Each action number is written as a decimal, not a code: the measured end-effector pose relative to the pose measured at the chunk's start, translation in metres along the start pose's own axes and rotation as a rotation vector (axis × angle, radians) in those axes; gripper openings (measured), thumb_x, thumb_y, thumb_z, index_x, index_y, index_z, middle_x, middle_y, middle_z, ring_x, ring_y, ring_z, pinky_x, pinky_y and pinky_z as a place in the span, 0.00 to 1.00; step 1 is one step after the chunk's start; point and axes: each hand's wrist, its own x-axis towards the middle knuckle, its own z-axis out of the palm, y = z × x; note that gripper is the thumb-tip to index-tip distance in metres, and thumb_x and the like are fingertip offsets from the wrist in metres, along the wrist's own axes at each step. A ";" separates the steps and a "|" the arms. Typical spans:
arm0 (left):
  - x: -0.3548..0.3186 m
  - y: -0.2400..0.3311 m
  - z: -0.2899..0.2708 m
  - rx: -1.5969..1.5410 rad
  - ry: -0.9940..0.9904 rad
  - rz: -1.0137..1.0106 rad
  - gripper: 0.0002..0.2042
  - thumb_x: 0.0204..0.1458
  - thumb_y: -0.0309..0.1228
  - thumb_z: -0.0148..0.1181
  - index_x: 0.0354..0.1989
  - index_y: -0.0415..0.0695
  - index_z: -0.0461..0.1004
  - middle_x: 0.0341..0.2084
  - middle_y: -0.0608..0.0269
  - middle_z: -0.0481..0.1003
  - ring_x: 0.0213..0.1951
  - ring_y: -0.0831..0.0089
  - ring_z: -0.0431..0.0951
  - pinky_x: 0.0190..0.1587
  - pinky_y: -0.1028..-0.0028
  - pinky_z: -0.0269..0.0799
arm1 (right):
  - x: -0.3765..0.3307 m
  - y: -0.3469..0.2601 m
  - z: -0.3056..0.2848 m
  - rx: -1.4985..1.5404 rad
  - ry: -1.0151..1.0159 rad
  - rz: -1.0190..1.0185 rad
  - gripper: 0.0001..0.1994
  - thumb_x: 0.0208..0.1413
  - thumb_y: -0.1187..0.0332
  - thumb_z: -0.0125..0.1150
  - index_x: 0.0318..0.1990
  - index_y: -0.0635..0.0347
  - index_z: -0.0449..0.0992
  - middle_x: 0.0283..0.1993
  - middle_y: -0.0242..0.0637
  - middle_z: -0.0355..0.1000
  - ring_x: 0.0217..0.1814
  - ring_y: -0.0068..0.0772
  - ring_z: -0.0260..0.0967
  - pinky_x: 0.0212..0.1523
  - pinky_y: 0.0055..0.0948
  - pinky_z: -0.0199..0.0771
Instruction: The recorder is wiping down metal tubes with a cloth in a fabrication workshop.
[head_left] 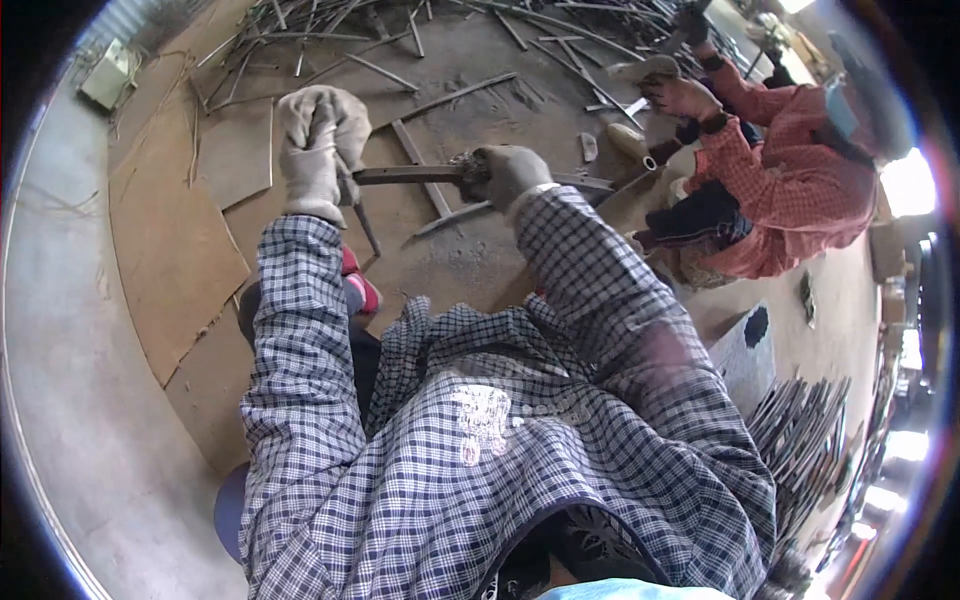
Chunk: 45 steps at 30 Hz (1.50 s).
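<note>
Ok, L to R. Far left: small pale box [108, 72] on the concrete floor [70, 380], well apart from you. Next, flat brown boards [175, 250] lying on the floor, overlapping.

Your left hand [318, 150], pale work glove, fingers curled shut around the left end of a long dark metal bar [405, 175]. Bar runs roughly horizontal across to your right hand. A thinner rod [366, 228] hangs down just below the left glove; can't tell if the glove grips it too. Red shoe [360, 290] shows under your left forearm.

Your right hand [510, 175], grey glove, clamped on the same bar near its mid/right part, w/ what looks like a wire brush head [466, 168] at the fingers, touching the bar. Bar end carries on past the glove to the right.

Ground under the bar: more flat strips [420, 165] and grey dust. Top of frame: heap of scrap metal rods [420, 30], scattered.

Right: another person in a red checked shirt [800, 190] crouched, their gloved hand [680, 95] on a piece near a pale tube [632, 140]. Lower right: stacked bundle of dark bars [800, 440].
</note>
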 end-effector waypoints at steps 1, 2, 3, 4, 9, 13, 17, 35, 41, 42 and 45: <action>0.003 -0.003 0.000 0.053 0.019 0.001 0.22 0.49 0.43 0.65 0.45 0.38 0.73 0.39 0.66 0.75 0.40 0.83 0.71 0.42 0.80 0.68 | -0.001 0.007 0.002 0.083 -0.011 -0.005 0.15 0.44 0.55 0.64 0.36 0.53 0.76 0.34 0.42 0.75 0.39 0.46 0.74 0.39 0.37 0.73; 0.005 -0.007 -0.001 0.104 0.034 0.002 0.22 0.49 0.43 0.64 0.45 0.38 0.73 0.39 0.66 0.75 0.40 0.83 0.71 0.42 0.79 0.68 | -0.001 0.014 0.003 0.165 -0.021 -0.005 0.17 0.44 0.55 0.65 0.37 0.54 0.76 0.34 0.42 0.75 0.39 0.46 0.73 0.39 0.38 0.73; 0.004 -0.006 0.002 -0.014 0.002 0.030 0.22 0.49 0.43 0.64 0.45 0.38 0.73 0.39 0.66 0.75 0.38 0.82 0.71 0.41 0.79 0.68 | 0.000 0.024 -0.001 0.216 -0.006 -0.074 0.18 0.43 0.56 0.66 0.40 0.55 0.75 0.36 0.42 0.75 0.39 0.46 0.73 0.40 0.37 0.73; 0.004 -0.004 0.003 -0.012 -0.001 -0.018 0.21 0.50 0.43 0.64 0.45 0.39 0.73 0.39 0.66 0.75 0.38 0.81 0.71 0.41 0.79 0.68 | -0.005 0.032 -0.001 0.301 0.068 -0.075 0.19 0.43 0.56 0.66 0.41 0.55 0.75 0.37 0.42 0.75 0.40 0.46 0.73 0.40 0.36 0.73; 0.006 -0.009 -0.005 -0.073 -0.053 0.009 0.20 0.50 0.40 0.64 0.46 0.40 0.73 0.40 0.67 0.75 0.39 0.80 0.73 0.42 0.79 0.69 | -0.001 0.007 -0.012 0.459 0.229 -0.124 0.18 0.43 0.57 0.66 0.41 0.55 0.76 0.36 0.42 0.75 0.42 0.44 0.73 0.42 0.34 0.73; 0.006 -0.005 0.008 0.071 -0.061 0.005 0.19 0.51 0.39 0.63 0.46 0.39 0.73 0.39 0.67 0.75 0.40 0.81 0.72 0.42 0.79 0.69 | 0.033 -0.053 0.009 -0.114 -0.088 -0.103 0.19 0.45 0.48 0.61 0.35 0.52 0.78 0.37 0.41 0.77 0.42 0.38 0.75 0.46 0.38 0.69; 0.008 -0.004 -0.004 0.026 -0.091 -0.052 0.20 0.49 0.41 0.64 0.45 0.41 0.74 0.36 0.65 0.76 0.36 0.80 0.74 0.36 0.78 0.71 | 0.039 -0.054 0.013 -0.178 -0.138 -0.091 0.12 0.47 0.55 0.59 0.33 0.52 0.78 0.33 0.39 0.77 0.41 0.40 0.75 0.47 0.36 0.68; 0.021 0.023 -0.014 0.597 -0.515 0.132 0.16 0.56 0.41 0.56 0.42 0.40 0.75 0.20 0.59 0.76 0.22 0.74 0.75 0.27 0.71 0.70 | 0.095 -0.111 0.071 -0.112 -0.017 -0.064 0.14 0.52 0.57 0.51 0.37 0.52 0.78 0.36 0.37 0.77 0.42 0.33 0.75 0.45 0.36 0.67; 0.024 0.050 -0.045 -0.246 -0.123 -0.055 0.18 0.54 0.49 0.56 0.37 0.44 0.74 0.19 0.60 0.72 0.11 0.70 0.70 0.14 0.73 0.65 | 0.069 -0.112 0.041 -0.142 -0.050 -0.155 0.10 0.50 0.58 0.55 0.34 0.49 0.78 0.31 0.36 0.77 0.39 0.37 0.76 0.47 0.36 0.67; 0.032 0.064 -0.060 -0.187 0.154 -0.234 0.18 0.52 0.41 0.59 0.46 0.44 0.68 0.43 0.60 0.71 0.42 0.72 0.73 0.39 0.67 0.73 | 0.066 -0.109 0.036 -0.156 -0.081 -0.145 0.10 0.50 0.59 0.56 0.33 0.51 0.79 0.32 0.37 0.77 0.39 0.37 0.76 0.47 0.35 0.67; 0.054 0.084 -0.116 -0.256 0.269 0.366 0.15 0.49 0.38 0.64 0.40 0.43 0.70 0.33 0.64 0.72 0.32 0.77 0.73 0.33 0.78 0.73 | 0.062 -0.120 0.025 -0.166 -0.120 -0.136 0.11 0.49 0.59 0.56 0.32 0.54 0.79 0.33 0.40 0.77 0.39 0.39 0.76 0.47 0.35 0.68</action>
